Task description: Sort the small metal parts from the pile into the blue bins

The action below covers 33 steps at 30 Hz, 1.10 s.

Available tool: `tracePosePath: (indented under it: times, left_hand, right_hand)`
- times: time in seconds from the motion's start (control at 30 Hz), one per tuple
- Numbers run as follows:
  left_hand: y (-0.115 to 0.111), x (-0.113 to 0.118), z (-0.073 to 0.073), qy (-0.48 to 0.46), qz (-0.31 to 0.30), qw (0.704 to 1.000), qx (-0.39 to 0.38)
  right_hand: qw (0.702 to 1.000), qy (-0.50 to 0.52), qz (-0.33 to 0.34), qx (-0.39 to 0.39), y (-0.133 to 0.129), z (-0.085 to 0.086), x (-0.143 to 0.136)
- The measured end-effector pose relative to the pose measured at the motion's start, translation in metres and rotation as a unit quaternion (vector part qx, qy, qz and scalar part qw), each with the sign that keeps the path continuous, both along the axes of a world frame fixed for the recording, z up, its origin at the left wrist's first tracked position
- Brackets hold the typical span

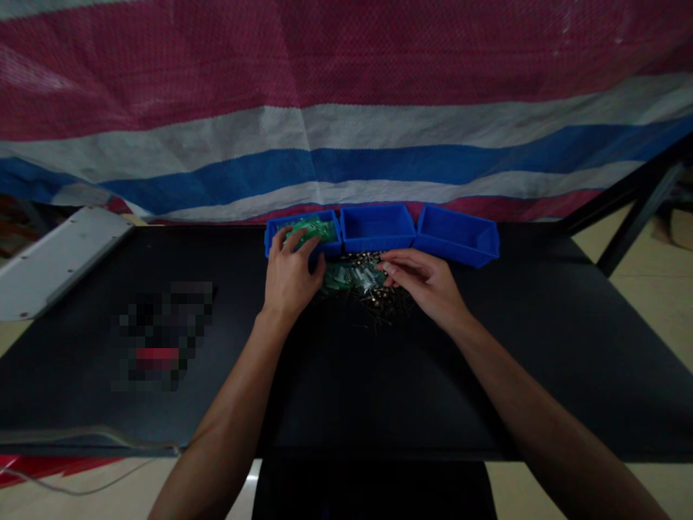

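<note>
My left hand (292, 278) reaches over the front of the left blue bin (267, 242), fingers spread, at the green plastic packets (317, 230) inside it. My right hand (425, 282) is closed in a pinch at the right end of a clear greenish packet (357, 276) with pale metal-looking pieces. What its fingertips hold, if anything, is too small to make out. Around and under that packet lies a heap of small screw-like metal pieces (379, 307) on the black table, in front of the bins.
Beside the left bin stand a middle blue bin (377, 242) and a right blue bin (460, 253), both against a striped tarp (325, 166). A white panel (59, 263) lies at the far left of the table (379, 404). A cable (92, 433) runs along the front left edge.
</note>
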<state>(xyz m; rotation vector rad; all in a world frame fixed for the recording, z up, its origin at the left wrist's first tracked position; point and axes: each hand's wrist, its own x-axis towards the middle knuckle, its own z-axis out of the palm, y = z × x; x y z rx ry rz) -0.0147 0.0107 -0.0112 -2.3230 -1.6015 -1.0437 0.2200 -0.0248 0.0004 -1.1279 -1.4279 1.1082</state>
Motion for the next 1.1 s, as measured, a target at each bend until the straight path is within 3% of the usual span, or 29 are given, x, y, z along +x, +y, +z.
tracePosePath:
  times: [0.13, 0.23, 0.3, 0.37, 0.5, 0.7, 1.1]
  left_hand:
    - [-0.001, 0.002, 0.005, 0.0, -0.025, 0.999, 0.021]
    - [-0.006, 0.009, 0.01, 0.009, -0.131, 0.991, 0.003]
    - [-0.01, 0.014, 0.012, 0.033, -0.217, 0.975, -0.04]
    - [-0.014, 0.017, 0.012, 0.064, -0.266, 0.957, -0.091]
    - [-0.014, 0.02, 0.006, 0.094, -0.281, 0.943, -0.148]
    - [-0.008, 0.019, -0.004, 0.085, -0.267, 0.951, -0.128]
    - [-0.018, 0.031, 0.0, 0.081, -0.285, 0.949, -0.106]
  right_hand:
    - [1.0, 0.001, 0.005, -0.004, -0.001, -0.001, 0.001]
    - [1.0, 0.004, 0.004, -0.005, 0.0, -0.002, 0.001]
    - [1.0, 0.004, 0.005, -0.005, 0.001, -0.003, 0.001]
    - [1.0, 0.002, 0.006, -0.005, 0.002, -0.003, 0.002]
    - [1.0, 0.003, 0.007, -0.004, 0.001, -0.002, 0.001]
    - [1.0, 0.013, 0.006, -0.014, 0.001, -0.001, 0.0]
    - [1.0, 0.004, 0.013, -0.012, 0.001, -0.002, 0.0]
